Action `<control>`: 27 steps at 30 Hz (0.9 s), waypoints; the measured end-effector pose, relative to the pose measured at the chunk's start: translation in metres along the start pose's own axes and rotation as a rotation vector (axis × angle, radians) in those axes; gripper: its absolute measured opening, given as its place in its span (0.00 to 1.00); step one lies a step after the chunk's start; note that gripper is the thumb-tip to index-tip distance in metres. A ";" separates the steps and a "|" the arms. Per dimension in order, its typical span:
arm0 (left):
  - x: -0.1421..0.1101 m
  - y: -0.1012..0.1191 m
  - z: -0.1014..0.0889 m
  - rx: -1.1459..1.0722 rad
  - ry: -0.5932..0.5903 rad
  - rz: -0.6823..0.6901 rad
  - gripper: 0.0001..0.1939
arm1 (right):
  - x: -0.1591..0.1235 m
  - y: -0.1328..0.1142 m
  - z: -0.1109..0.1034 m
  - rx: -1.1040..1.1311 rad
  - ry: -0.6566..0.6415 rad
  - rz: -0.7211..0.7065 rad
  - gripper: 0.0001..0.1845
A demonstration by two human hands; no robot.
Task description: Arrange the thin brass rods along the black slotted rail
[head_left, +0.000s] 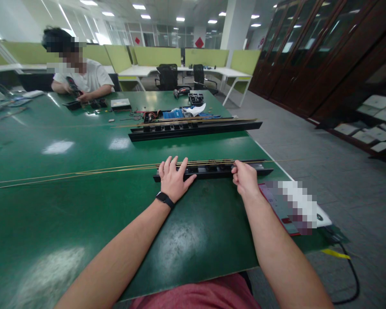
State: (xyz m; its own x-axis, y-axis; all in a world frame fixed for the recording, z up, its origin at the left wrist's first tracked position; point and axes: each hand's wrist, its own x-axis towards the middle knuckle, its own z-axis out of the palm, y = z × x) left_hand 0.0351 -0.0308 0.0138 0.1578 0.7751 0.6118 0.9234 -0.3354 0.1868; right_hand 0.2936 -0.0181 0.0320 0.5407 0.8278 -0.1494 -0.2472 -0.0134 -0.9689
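Note:
A black channel-shaped rail lies crosswise on the green table in front of me, with several thin brass-coloured rods along it. The rods stick out far past its left end. My left hand, a dark watch on its wrist, rests on the left part of the rail with fingers spread over the rods. Near the right end, my right hand is closed in a pinch at the rods. One thin rod continues out to the right beyond it. What exactly sits between those fingertips is hidden.
Behind lies a second black rail with more rods, blue parts and wires. A power drill stands farther back. At right are a pixelated white item and the table edge. A person in a white shirt handles a tool across the table.

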 end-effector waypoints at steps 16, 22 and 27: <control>0.000 0.000 0.000 -0.020 -0.005 -0.007 0.33 | -0.004 -0.002 0.002 -0.013 -0.027 0.020 0.13; 0.000 0.000 0.000 -0.012 -0.009 -0.003 0.33 | -0.003 -0.002 0.002 -0.004 -0.012 0.009 0.11; 0.000 0.000 0.000 -0.008 -0.007 -0.002 0.33 | -0.002 -0.002 0.002 0.004 0.007 0.004 0.11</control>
State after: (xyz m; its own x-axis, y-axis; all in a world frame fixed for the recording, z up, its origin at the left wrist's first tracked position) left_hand 0.0348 -0.0307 0.0139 0.1587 0.7796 0.6059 0.9209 -0.3381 0.1938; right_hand 0.2908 -0.0186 0.0346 0.5456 0.8236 -0.1550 -0.2527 -0.0147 -0.9674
